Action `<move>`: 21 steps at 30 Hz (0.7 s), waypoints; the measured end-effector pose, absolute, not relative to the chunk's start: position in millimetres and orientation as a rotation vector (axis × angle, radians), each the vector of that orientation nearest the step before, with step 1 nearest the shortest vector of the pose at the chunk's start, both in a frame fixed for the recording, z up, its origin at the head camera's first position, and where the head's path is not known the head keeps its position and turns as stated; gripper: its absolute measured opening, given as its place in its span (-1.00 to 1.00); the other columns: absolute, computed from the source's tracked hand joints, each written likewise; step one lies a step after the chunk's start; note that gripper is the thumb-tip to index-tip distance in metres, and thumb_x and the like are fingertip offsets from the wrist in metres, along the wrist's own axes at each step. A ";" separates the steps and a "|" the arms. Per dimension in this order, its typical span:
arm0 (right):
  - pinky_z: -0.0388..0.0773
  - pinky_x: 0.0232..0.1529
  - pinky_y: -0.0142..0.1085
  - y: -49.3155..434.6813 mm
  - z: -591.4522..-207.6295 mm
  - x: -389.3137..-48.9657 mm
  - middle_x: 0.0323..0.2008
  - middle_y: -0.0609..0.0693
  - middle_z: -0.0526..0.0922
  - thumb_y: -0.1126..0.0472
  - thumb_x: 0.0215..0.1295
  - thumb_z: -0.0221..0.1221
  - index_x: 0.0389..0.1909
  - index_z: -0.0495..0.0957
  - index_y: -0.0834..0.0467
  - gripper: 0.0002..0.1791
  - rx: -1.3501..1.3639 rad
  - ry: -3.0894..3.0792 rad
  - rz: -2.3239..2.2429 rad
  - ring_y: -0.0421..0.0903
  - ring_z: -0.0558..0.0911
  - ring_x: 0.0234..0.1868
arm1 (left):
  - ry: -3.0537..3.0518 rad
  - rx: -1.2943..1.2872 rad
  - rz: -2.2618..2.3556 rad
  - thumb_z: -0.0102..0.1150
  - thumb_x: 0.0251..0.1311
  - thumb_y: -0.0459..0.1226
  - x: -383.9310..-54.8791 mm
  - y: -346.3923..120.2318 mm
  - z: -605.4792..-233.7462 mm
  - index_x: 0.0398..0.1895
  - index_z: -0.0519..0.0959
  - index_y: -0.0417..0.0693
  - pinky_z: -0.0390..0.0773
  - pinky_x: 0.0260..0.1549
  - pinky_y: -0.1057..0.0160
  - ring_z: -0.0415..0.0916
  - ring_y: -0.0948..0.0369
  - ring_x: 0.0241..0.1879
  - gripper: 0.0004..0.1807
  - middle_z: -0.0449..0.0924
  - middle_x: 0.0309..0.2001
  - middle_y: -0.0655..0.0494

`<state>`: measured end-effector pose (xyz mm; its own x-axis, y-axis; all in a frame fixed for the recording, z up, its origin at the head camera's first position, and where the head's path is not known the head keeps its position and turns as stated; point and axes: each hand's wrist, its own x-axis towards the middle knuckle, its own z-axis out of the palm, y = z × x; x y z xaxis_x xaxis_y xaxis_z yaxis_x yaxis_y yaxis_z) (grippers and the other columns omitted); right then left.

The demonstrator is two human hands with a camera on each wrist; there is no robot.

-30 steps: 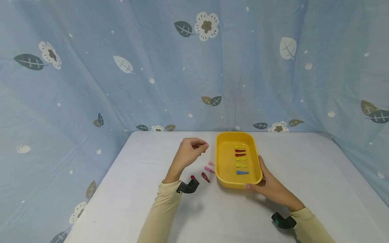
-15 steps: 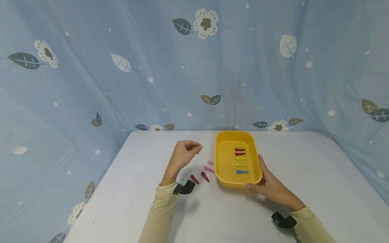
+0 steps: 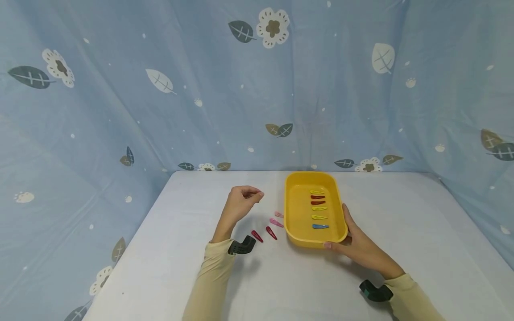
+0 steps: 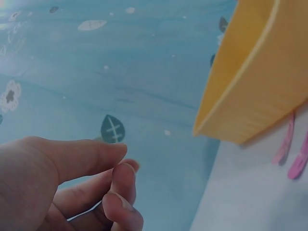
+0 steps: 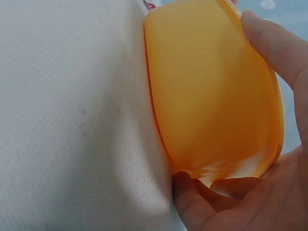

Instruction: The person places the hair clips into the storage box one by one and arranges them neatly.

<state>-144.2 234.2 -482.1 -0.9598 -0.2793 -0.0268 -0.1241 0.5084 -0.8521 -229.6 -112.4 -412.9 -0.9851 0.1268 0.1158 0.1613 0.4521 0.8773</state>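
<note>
On the counter [image 3: 152, 281], our right hand [image 3: 360, 248] grips the yellow tray [image 3: 297, 211], likely steadying its six lined-up hair clips [image 3: 319, 217], while our left hand [image 3: 238, 204], fingers loosely curled round nothing visible, hovers near four loose clips [image 3: 271, 232].

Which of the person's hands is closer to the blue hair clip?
Right. The right hand grips the yellow tray at its near right corner, close to the blue hair clip inside. The left hand is farther away, out past the tray's left side.
</note>
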 end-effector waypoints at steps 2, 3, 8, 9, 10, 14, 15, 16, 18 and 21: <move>0.46 0.13 -0.56 234.0 -482.0 -144.1 0.67 0.30 -0.13 -0.09 0.30 0.40 0.64 -0.61 0.02 0.40 -0.349 2.589 -1.435 0.25 0.40 0.48 | -2.660 -0.248 -1.619 0.31 0.36 -0.21 -231.7 -113.6 -417.2 -0.14 0.77 -0.17 0.53 -0.35 0.31 0.66 -0.12 -0.20 -0.79 0.76 -0.21 -0.17; 0.45 0.13 -0.56 233.9 -481.8 -144.0 0.67 0.31 -0.13 -0.09 0.30 0.40 0.64 -0.61 0.03 0.40 -0.347 2.593 -1.431 0.25 0.39 0.49 | -2.667 -0.240 -1.626 0.31 0.36 -0.20 -232.9 -114.2 -419.6 -0.14 0.77 -0.18 0.52 -0.34 0.32 0.66 -0.16 -0.17 -0.78 0.76 -0.20 -0.18; 0.48 0.17 -0.49 232.8 -480.9 -144.6 0.67 0.31 -0.15 -0.10 0.30 0.39 0.64 -0.61 0.03 0.40 -0.345 2.600 -1.420 0.26 0.37 0.50 | -2.713 -0.212 -1.600 0.32 0.34 -0.20 -239.4 -115.4 -430.3 -0.16 0.77 -0.18 0.52 -0.34 0.32 0.69 -0.11 -0.21 -0.79 0.77 -0.24 -0.13; 0.50 0.19 -0.46 232.6 -480.9 -144.6 0.67 0.31 -0.16 -0.10 0.30 0.39 0.64 -0.61 0.03 0.40 -0.342 2.603 -1.415 0.27 0.37 0.50 | -2.727 -0.210 -1.584 0.32 0.34 -0.20 -240.2 -115.3 -432.3 -0.16 0.77 -0.18 0.52 -0.35 0.32 0.68 -0.05 -0.25 -0.79 0.77 -0.26 -0.10; 0.51 0.20 -0.42 232.4 -480.9 -144.6 0.67 0.31 -0.17 -0.10 0.30 0.39 0.64 -0.61 0.03 0.40 -0.341 2.603 -1.413 0.27 0.36 0.50 | -2.740 -0.208 -1.568 0.32 0.34 -0.20 -240.9 -115.0 -434.3 -0.17 0.77 -0.18 0.52 -0.35 0.32 0.68 0.03 -0.30 -0.79 0.78 -0.28 -0.07; 0.51 0.18 -0.45 232.0 -480.8 -143.6 0.67 0.32 -0.19 -0.10 0.30 0.39 0.64 -0.61 0.03 0.39 -0.334 2.601 -1.411 0.29 0.35 0.51 | -2.782 -0.189 -1.527 0.33 0.32 -0.21 -241.2 -114.0 -440.9 -0.19 0.77 -0.19 0.51 -0.38 0.31 0.59 0.23 -0.39 -0.79 0.77 -0.32 -0.06; 0.48 0.14 -0.52 232.2 -480.6 -143.4 0.67 0.32 -0.18 -0.10 0.30 0.39 0.64 -0.61 0.03 0.39 -0.332 2.600 -1.411 0.29 0.36 0.50 | -2.787 -0.186 -1.526 0.33 0.32 -0.21 -241.1 -113.8 -442.2 -0.19 0.77 -0.19 0.51 -0.38 0.31 0.59 0.23 -0.39 -0.79 0.77 -0.32 -0.06; 0.47 0.12 -0.54 232.1 -480.3 -143.3 0.67 0.33 -0.18 -0.10 0.30 0.39 0.64 -0.60 0.03 0.39 -0.329 2.602 -1.410 0.28 0.37 0.49 | -2.793 -0.177 -1.522 0.33 0.32 -0.21 -241.3 -113.5 -443.5 -0.19 0.77 -0.20 0.51 -0.39 0.31 0.59 0.23 -0.39 -0.79 0.78 -0.32 -0.07; 0.52 0.15 -0.49 231.9 -479.9 -143.5 0.66 0.33 -0.16 -0.11 0.30 0.39 0.64 -0.61 0.02 0.39 -0.324 2.610 -1.401 0.27 0.39 0.48 | -2.810 -0.157 -1.520 0.33 0.32 -0.20 -241.9 -112.9 -445.5 -0.18 0.77 -0.20 0.52 -0.38 0.31 0.60 0.22 -0.38 -0.78 0.78 -0.30 -0.07; 0.59 0.27 -0.17 231.0 -479.2 -144.2 0.67 0.31 -0.18 -0.12 0.30 0.39 0.64 -0.62 0.00 0.40 -0.311 2.617 -1.387 0.27 0.36 0.50 | -2.854 -0.125 -1.519 0.33 0.33 -0.19 -243.2 -112.4 -448.8 -0.15 0.76 -0.21 0.52 -0.39 0.31 0.61 0.21 -0.37 -0.76 0.79 -0.28 -0.06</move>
<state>-144.2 231.0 -479.2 -0.9650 -0.2582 -0.0464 -0.1065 0.5472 -0.8302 -243.2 -112.4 -448.8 -0.9926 0.1119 -0.0463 0.0241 0.5571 0.8301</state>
